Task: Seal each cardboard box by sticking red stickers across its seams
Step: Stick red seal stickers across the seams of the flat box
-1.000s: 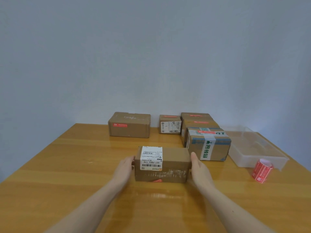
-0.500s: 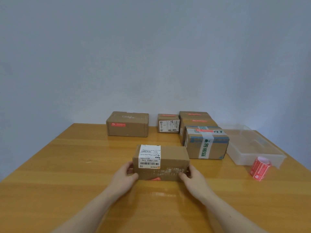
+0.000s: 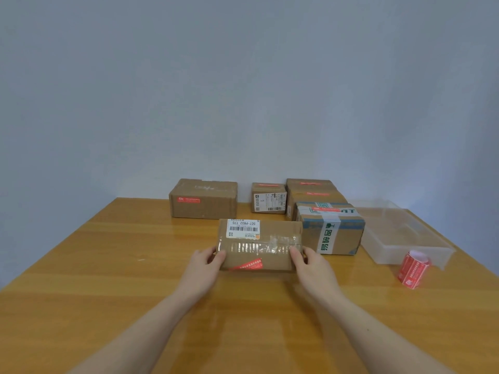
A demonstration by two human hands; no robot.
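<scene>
A brown cardboard box [image 3: 270, 233] with a white barcode label is tilted up off the wooden table [image 3: 108, 279], its taped face turned toward me. A red sticker [image 3: 247, 264] sits low on that face. My left hand [image 3: 206, 261] grips the box's left end with the thumb on the front. My right hand [image 3: 310, 263] grips the right end the same way. A roll of red stickers [image 3: 413, 269] lies on the table to the right.
Several other boxes with red stickers stand at the back: one at the left [image 3: 203, 198], a small one [image 3: 268, 198], a stack [image 3: 313, 194] and a taped box with green print [image 3: 330, 228]. A clear plastic tray [image 3: 405, 236] sits at the right.
The box was flat on the table between my hands. Both hands shifted to its lower corners and tipped it back, so the taped face and the red sticker now show.
</scene>
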